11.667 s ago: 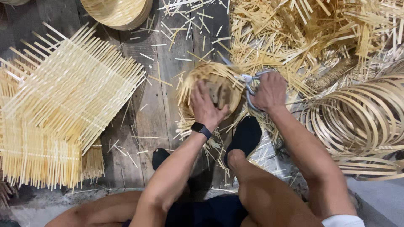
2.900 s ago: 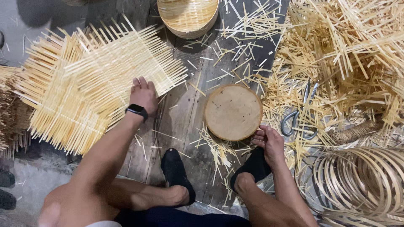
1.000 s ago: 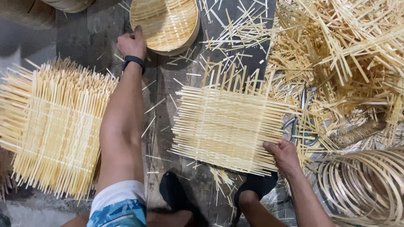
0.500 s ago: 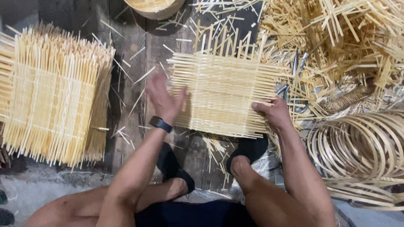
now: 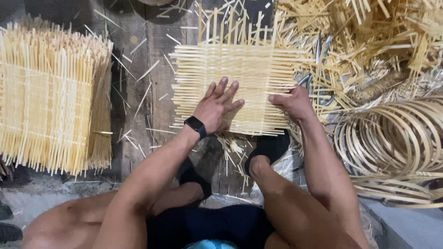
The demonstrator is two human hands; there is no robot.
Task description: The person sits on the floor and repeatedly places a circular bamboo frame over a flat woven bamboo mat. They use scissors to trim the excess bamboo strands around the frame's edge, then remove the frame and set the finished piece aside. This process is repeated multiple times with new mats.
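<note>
A square woven mat point(image 5: 235, 87) of pale strips lies flat on the plank floor point(image 5: 152, 97) straight ahead of the person, loose strip ends sticking out on all sides, just beyond both feet. The left hand point(image 5: 216, 107) lies on its near left part, fingers spread and palm down. The right hand point(image 5: 290, 102) is at the mat's right edge, fingers loosely curled against the strip ends; neither hand grips anything.

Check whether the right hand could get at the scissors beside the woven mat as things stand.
Probably yes: the right hand rests on the woven mat's edge, and the scissors lie just beyond, only partly buried under loose bamboo strips.
</note>
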